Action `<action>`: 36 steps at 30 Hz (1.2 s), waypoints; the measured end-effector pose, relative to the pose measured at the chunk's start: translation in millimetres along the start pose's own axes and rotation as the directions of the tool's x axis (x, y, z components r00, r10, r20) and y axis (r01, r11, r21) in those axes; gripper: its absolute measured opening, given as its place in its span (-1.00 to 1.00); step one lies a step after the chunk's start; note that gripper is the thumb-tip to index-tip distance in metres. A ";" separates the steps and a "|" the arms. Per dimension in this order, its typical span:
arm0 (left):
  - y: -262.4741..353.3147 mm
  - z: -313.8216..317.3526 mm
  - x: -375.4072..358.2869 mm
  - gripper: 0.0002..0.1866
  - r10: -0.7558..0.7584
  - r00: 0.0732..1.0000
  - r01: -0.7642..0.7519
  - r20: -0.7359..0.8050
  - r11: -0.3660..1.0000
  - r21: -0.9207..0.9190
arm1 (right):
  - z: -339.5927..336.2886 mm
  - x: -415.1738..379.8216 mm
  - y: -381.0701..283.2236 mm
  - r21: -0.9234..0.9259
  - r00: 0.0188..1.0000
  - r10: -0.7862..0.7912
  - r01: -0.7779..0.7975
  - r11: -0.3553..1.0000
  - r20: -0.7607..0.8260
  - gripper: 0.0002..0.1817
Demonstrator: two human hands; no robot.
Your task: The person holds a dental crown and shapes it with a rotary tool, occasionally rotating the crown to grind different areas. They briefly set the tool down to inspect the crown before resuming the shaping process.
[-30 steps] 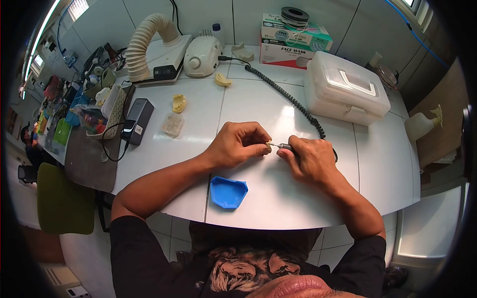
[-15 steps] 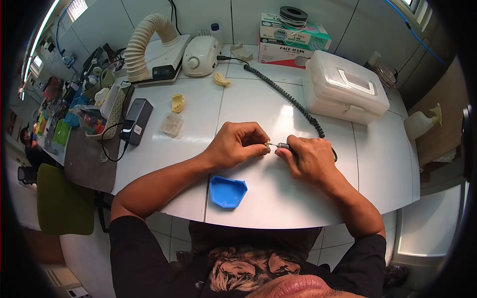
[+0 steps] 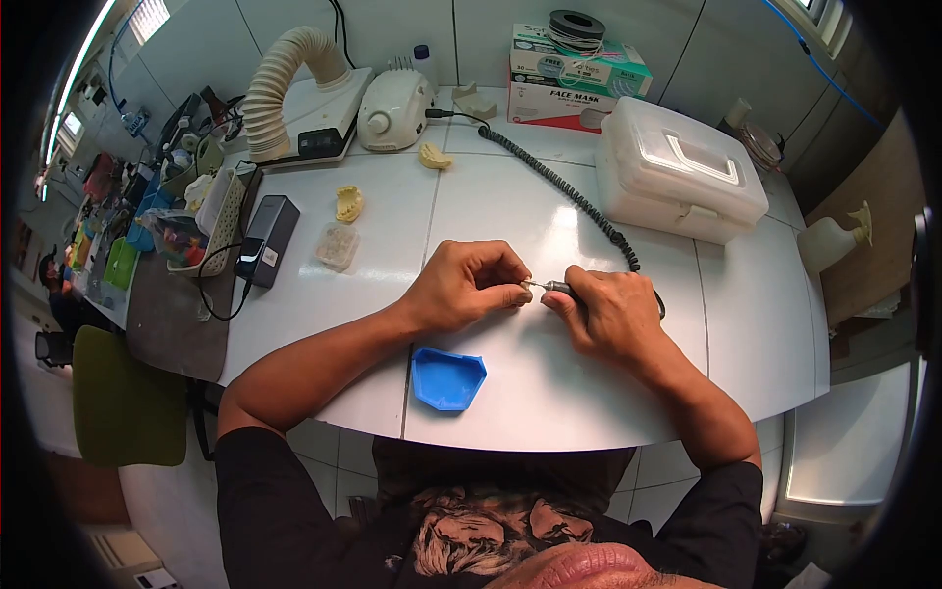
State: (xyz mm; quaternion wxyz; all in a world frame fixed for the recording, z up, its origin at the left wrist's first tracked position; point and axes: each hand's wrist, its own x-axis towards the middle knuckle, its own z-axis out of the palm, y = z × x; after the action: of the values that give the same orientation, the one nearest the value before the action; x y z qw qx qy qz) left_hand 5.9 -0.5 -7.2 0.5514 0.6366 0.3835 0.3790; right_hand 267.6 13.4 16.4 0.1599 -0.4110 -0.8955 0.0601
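Observation:
Over the middle of the white table, my left hand (image 3: 469, 285) pinches a small pale piece (image 3: 527, 285) between thumb and fingers; most of it is hidden. My right hand (image 3: 613, 311) is closed around a dark rotary handpiece (image 3: 561, 289), whose thin metal tip points left and meets or nearly meets the piece. A black coiled cord (image 3: 559, 177) runs from behind my right hand to a white control unit (image 3: 391, 113). Below my left hand lies a blue tray (image 3: 448, 380).
Two yellowish dental casts (image 3: 348, 203) (image 3: 434, 156) and a small clear box (image 3: 337, 246) lie farther back. A white case (image 3: 682, 172), mask boxes (image 3: 577, 79), a hose unit (image 3: 324, 108) and a black power adapter (image 3: 268, 241) surround the work area. A person (image 3: 61, 290) is at far left.
Both hands keep nearly the same pose and grip. The whole view has shifted very slightly.

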 end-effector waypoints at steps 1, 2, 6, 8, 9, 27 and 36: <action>-0.7 -0.3 0.1 -0.83 0.002 1.000 -0.002 -0.001 1.000 0.001 | 0.5 0.1 0.3 -0.004 1.000 0.001 -0.001 1.000 -0.003 -0.46; -1.3 -0.6 0.0 -0.83 0.005 1.000 -0.005 -0.002 1.000 0.001 | 0.9 0.1 0.4 -0.007 1.000 0.001 -0.001 1.000 -0.006 -0.46; -2.2 -2.0 -0.1 -0.81 0.009 1.000 -0.009 -0.002 1.000 -0.001 | -2.0 -0.7 -0.4 0.016 1.000 -0.009 0.009 1.000 -0.015 -0.45; -3.9 -2.9 1.6 -0.80 0.021 0.999 -0.022 -0.025 0.999 -0.023 | -7.3 0.1 1.6 0.025 1.000 0.014 -0.013 1.000 -0.018 -0.45; -3.0 -2.7 1.8 -0.80 0.024 0.999 -0.025 -0.032 0.999 -0.033 | -10.2 1.0 4.1 0.027 0.998 0.037 -0.035 0.999 -0.043 -0.45; 13.5 -29.6 4.4 -0.75 0.379 0.901 -0.187 -0.211 0.778 0.600 | -23.1 4.2 27.7 -0.020 0.961 0.276 -0.276 0.961 -0.008 -0.36; 19.1 -33.3 2.0 -0.87 0.492 0.851 -0.259 -0.186 0.699 0.666 | -21.5 4.4 28.7 -0.004 0.966 0.258 -0.258 0.966 -0.005 -0.39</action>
State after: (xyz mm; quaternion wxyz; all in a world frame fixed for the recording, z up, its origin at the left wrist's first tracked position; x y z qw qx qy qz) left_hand -22.1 13.1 15.4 0.1434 0.7685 0.4370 0.4448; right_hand 292.7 35.1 30.9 0.1515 -0.5244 -0.8343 0.0776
